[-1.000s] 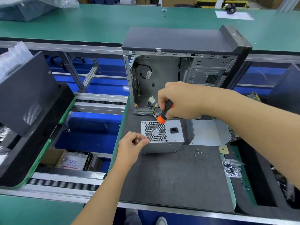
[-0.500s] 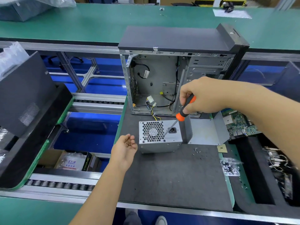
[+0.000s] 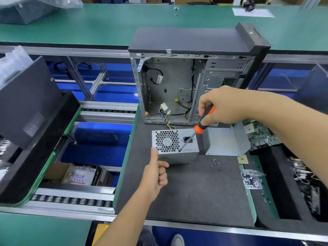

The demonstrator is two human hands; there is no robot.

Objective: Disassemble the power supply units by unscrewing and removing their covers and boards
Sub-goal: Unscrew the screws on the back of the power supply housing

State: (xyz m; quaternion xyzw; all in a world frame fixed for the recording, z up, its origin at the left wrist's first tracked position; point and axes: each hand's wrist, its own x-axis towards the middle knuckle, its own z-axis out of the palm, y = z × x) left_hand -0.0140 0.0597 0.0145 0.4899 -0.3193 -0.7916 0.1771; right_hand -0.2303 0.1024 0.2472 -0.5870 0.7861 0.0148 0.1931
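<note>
A grey power supply unit point(image 3: 177, 158) with a round fan grille stands on the black mat point(image 3: 195, 196) in front of me. My right hand point(image 3: 225, 105) grips an orange-and-black screwdriver point(image 3: 201, 128). Its tip touches the unit's face at the lower right of the grille. My left hand point(image 3: 156, 176) is at the unit's lower left corner, thumb straight up against that edge. Its fingers are curled into the palm over small screws that are now hidden.
An open, gutted computer case point(image 3: 170, 82) stands just behind the unit, wires trailing out. A bent metal cover point(image 3: 223, 142), a motherboard point(image 3: 260, 134), loose screws point(image 3: 215, 164), a chip point(image 3: 242, 159) and a screw bag point(image 3: 251, 180) lie right. A black case panel point(image 3: 26, 103) leans left.
My right hand moved the screwdriver from the unit's left corner to a spot right of the grille. My left hand took screws into its palm, closed over them and set its thumb against the unit.
</note>
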